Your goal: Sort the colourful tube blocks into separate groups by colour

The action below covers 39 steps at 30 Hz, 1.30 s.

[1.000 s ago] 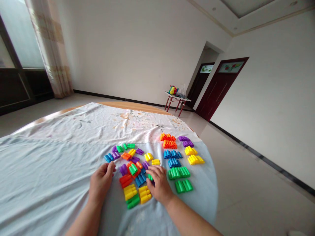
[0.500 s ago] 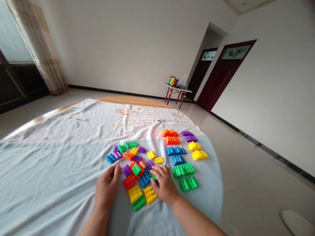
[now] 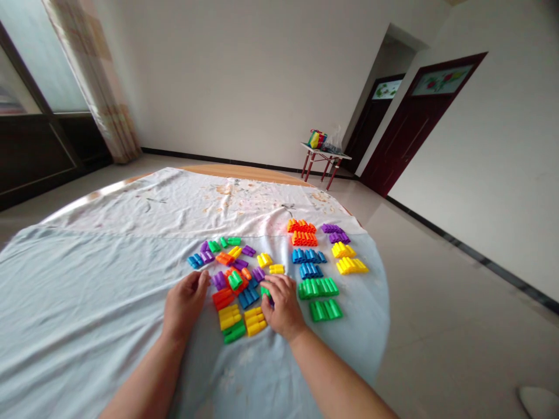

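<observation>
Round tabletop (image 3: pixel 244 170) under cloth
A pale cloth (image 3: pixel 87 291) covers it; loose and sorted plastic blocks (image 3: pixel 317 287) lie on top.

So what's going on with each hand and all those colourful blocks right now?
left hand: palm down on the cloth, fingertips beside the mixed blocks, holding nothing.
right hand: curled over a green block, touching it.
mixed blocks: loose jumble, colours muddled.
sorted blocks: neat rows by colour, untouched.
tablecloth: spread, wrinkled, stained at the far end.
</observation>
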Each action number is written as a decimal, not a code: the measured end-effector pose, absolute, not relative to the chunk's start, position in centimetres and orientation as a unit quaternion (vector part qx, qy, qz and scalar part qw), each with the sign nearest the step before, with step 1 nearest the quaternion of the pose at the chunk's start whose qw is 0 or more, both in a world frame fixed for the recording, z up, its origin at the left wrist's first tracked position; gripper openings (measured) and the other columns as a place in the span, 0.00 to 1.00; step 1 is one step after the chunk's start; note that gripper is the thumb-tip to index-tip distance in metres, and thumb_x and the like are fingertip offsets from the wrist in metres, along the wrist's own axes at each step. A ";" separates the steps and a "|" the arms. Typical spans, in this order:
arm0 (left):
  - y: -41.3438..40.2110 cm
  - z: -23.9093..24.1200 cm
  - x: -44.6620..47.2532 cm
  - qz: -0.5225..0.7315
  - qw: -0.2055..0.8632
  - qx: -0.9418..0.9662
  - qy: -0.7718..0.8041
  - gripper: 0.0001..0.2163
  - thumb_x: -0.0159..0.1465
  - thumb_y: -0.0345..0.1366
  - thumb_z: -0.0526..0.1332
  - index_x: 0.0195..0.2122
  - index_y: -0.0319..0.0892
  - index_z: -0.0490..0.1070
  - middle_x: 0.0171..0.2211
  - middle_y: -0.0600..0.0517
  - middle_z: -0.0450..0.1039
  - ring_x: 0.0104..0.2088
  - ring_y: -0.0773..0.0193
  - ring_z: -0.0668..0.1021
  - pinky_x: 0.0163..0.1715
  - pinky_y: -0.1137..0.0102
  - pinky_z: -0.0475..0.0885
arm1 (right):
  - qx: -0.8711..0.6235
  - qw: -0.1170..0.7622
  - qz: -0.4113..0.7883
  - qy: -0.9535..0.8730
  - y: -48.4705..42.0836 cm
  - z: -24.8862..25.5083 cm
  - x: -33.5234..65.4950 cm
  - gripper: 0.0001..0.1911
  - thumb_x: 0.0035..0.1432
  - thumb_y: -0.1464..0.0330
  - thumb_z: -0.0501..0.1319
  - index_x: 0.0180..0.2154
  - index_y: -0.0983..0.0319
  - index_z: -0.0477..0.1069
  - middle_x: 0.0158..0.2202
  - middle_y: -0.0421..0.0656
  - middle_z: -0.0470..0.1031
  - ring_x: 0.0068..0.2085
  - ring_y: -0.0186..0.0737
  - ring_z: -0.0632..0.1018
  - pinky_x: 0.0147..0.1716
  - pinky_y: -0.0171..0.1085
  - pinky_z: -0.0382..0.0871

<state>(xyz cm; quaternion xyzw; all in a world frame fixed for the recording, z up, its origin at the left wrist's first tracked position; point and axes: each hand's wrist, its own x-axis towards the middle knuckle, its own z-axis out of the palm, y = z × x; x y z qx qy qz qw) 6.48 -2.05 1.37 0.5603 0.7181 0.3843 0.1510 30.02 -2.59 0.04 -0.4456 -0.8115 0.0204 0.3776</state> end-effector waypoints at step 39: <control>-1.7 1.9 6.7 0.299 0.073 0.539 0.784 0.18 0.59 0.47 0.49 0.33 0.41 0.72 0.27 0.48 0.70 0.29 0.62 0.69 0.25 0.73 0.58 | -0.391 0.329 0.079 -0.856 -5.3 2.6 31.8 0.21 0.46 0.56 0.65 0.41 0.59 0.70 0.36 0.42 0.70 0.42 0.42 0.70 0.44 0.41 0.61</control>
